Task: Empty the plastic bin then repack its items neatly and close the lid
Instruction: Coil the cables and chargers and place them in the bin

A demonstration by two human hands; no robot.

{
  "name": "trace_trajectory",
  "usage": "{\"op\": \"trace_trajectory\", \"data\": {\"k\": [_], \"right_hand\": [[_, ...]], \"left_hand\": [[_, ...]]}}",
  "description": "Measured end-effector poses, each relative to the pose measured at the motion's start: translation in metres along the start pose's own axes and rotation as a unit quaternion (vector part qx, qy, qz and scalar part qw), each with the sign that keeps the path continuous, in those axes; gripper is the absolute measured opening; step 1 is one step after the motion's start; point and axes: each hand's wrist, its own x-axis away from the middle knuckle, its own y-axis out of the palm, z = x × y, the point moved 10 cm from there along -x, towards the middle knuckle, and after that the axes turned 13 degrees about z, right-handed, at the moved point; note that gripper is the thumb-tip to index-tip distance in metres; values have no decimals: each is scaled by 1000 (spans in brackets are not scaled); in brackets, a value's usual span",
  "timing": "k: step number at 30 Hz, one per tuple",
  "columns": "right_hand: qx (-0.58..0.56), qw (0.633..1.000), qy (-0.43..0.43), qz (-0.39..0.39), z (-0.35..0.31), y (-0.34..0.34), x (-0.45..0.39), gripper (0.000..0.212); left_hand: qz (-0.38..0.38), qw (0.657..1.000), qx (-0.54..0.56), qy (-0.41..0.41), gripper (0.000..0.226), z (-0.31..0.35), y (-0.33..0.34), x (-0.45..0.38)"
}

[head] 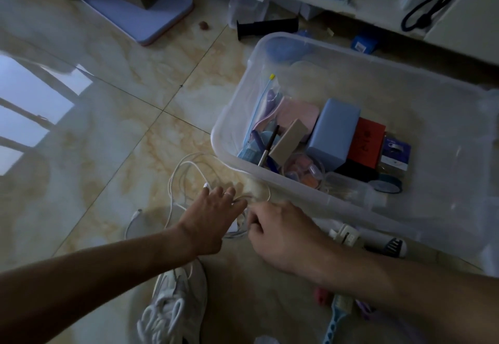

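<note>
A clear plastic bin [232,117] stands open on the tiled floor at right. Its near end holds a blue box [334,130], a red box [366,145], a beige block [287,140], a zip bag [259,117], a tape roll [387,184] and small pouches. A white cable [178,179] lies looped on the floor just in front of the bin. My left hand [213,216] reaches over the cable with fingers spread. My right hand [280,229], fingers curled, pinches a bundle of the cable beside it.
A white sneaker [172,303] is under my left arm. A comb [337,316], a white plug [345,235] and small items lie at lower right. Cardboard boxes on a flat blue lid-like panel [140,11], a black roller [267,27] and cluttered shelves are behind.
</note>
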Motion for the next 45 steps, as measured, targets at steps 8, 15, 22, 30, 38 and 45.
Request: {"op": "trace_trajectory", "data": {"k": [8, 15, 22, 30, 38, 45], "right_hand": [[-16, 995, 12, 101, -32, -121, -39, 18], [-456, 863, 182, 120, 51, -199, -39, 36], [-745, 646, 127, 105, 54, -185, -47, 80], [-744, 650, 152, -19, 66, -123, -37, 106], [-552, 775, 304, -38, 116, -77, -5, 49], [-99, 977, 184, 51, 161, -190, -20, 6]], "left_hand": [[-45, 998, 6, 32, 90, 0, -110, 49], [40, 970, 227, -84, 70, -23, -279, 37], [159, 721, 641, -210, 30, -34, -358, -41], [320, 446, 753, -362, 59, -37, -280, -123], [431, 748, 414, -289, 74, -46, -245, -146], [330, 925, 147, -118, 81, -6, -219, -165]]}}
